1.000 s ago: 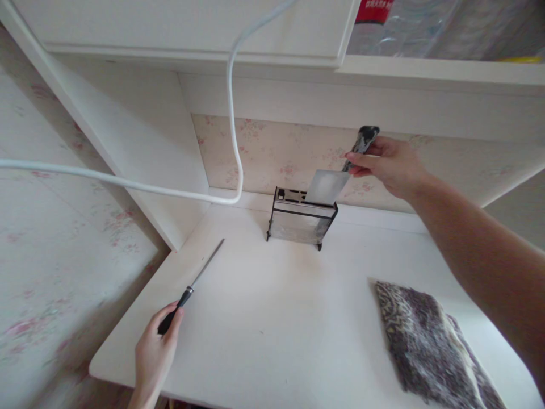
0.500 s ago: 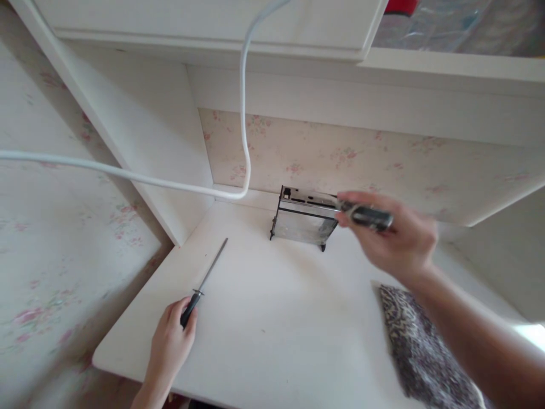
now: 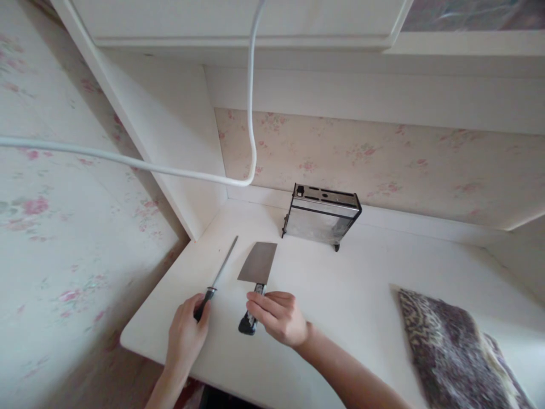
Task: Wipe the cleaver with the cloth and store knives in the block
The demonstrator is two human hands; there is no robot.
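My left hand (image 3: 188, 325) is closed around the black handle of a sharpening steel (image 3: 224, 263), whose thin rod points away from me over the white table. Just right of it, my right hand (image 3: 279, 315) grips a cleaver (image 3: 259, 262) by its black-and-white handle. The broad grey blade points away from me, close beside the rod but apart from it. Behind both stands a knife block (image 3: 323, 218) with a metal top, dark slots and clear sides, near the back wall.
A folded brown-and-cream patterned cloth (image 3: 455, 346) lies on the right of the white table (image 3: 340, 352). A white cable (image 3: 191, 174) hangs in front, across the upper left. White cabinets (image 3: 238, 23) overhang the table, and a side panel (image 3: 166, 113) borders it on the left.
My right hand has come from the knife block down and left, bringing the cleaver beside the sharpening steel. My left hand still holds the steel. The camera view has shifted slightly.
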